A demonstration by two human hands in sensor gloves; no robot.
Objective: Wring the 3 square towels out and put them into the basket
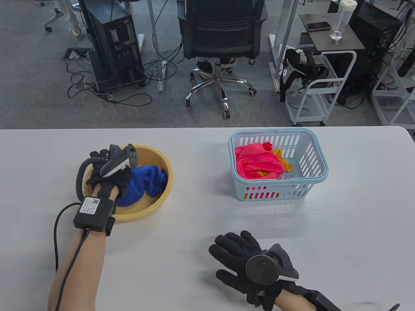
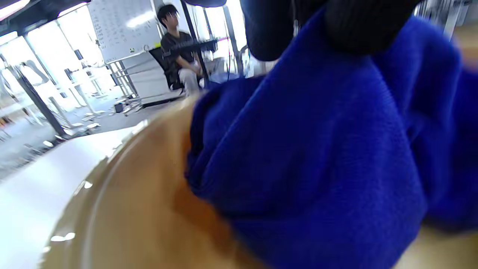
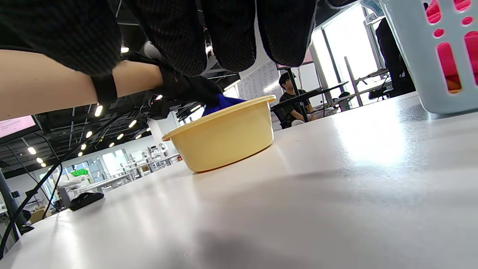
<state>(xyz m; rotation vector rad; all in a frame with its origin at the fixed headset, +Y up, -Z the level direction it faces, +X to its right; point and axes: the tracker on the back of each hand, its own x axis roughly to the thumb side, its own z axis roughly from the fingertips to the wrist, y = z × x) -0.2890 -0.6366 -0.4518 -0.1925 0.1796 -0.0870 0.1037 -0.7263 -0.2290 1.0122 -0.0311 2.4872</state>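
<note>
Gripping the blue towel point(image 1: 147, 183) inside the yellow basin point(image 1: 162, 201) at the left of the bench point(image 1: 194, 226): left hand point(image 1: 108, 176), fingers curled into the cloth. Resting flat and spread on the near bench, holding nothing: right hand point(image 1: 241, 262). Already lying in the light-blue basket point(image 1: 316, 152) further right: pink towel point(image 1: 256, 163) and orange towel point(image 1: 285, 162). Two of three apparently done; last one left to wring and carry over. Small label with a code square on the left wrist box point(image 1: 94, 213), print too small to read.
</note>
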